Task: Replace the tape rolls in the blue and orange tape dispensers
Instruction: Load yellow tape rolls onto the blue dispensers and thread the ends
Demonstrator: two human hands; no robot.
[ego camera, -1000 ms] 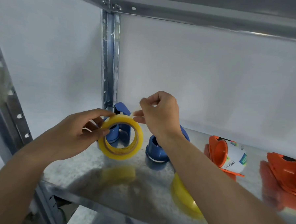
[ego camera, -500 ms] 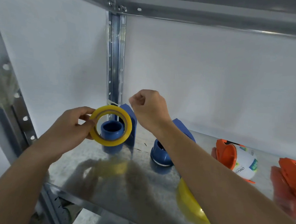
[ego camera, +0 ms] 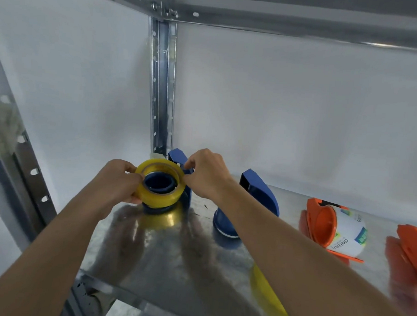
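The yellow tape roll now sits lowered around the blue dispenser's hub, and the right hand has dropped to pinch its edge.

Shelf: galvanised metal, shiny, w/ mottled pattern, reflecting hands and colours. Upright post: same metal, glossy, perforated. Yellow tape roll: translucent plastic film, glossy, smooth. Blue dispensers: smooth plastic, slight sheen. Orange dispenser: glossy plastic, w/ white printed paper-like label. Back wall: matt white.
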